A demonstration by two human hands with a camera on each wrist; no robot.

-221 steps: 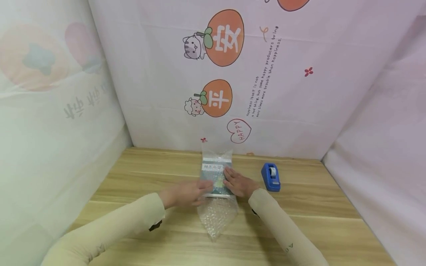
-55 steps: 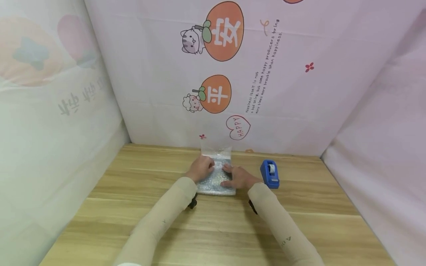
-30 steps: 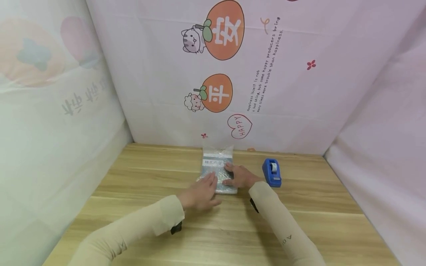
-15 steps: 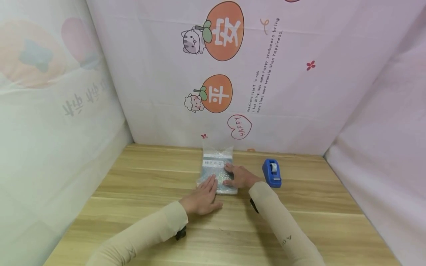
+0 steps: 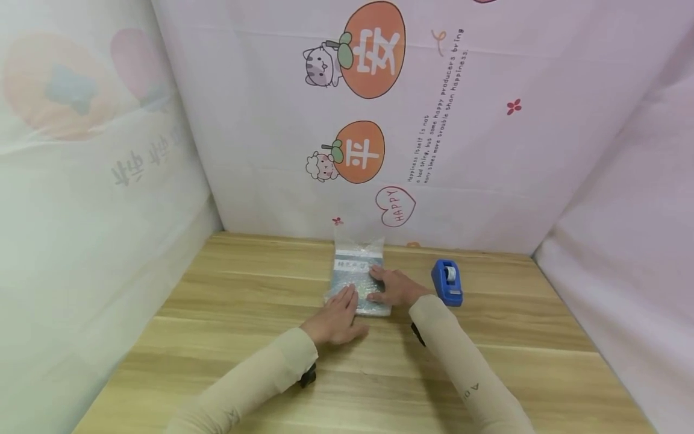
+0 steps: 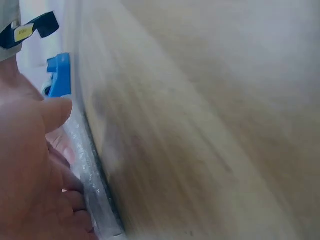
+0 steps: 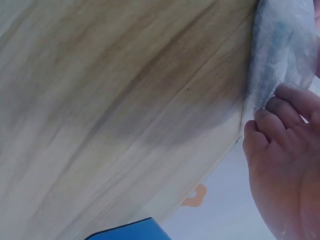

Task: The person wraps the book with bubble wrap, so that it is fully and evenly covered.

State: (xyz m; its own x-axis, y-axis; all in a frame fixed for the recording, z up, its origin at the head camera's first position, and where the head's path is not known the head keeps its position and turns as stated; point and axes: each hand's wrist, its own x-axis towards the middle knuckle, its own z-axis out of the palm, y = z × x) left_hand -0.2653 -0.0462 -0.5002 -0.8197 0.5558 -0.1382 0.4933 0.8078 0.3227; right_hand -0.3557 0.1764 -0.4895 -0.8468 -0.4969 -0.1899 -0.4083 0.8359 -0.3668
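Note:
A flat book in clear bubble wrap (image 5: 347, 278) lies on the table near the back wall, its blue cover and white title band showing through. My left hand (image 5: 337, 317) rests on its near left part, fingers straight and together, thumb out to the side past the near edge. Across the right side lies my right hand (image 5: 400, 288), fingers and thumb spread on the wrap. In the left wrist view, the wrapped near edge (image 6: 92, 180) runs beside the left fingers. The right wrist view has the right fingers against the crinkled bubble wrap (image 7: 275, 55) at the side.
A blue tape dispenser (image 5: 447, 284) with a roll of tape stands just right of the right hand. Loose bubble wrap (image 5: 359, 244) extends from the book's far end to the wall. Printed cloth walls (image 5: 260, 150) enclose the wooden table (image 5: 244, 289) at the back and sides.
The near flap of bubble wrap, earlier stretched toward me, now lies folded over the book. My left hand has come from the book's upper left down to its near edge; the right hand stays.

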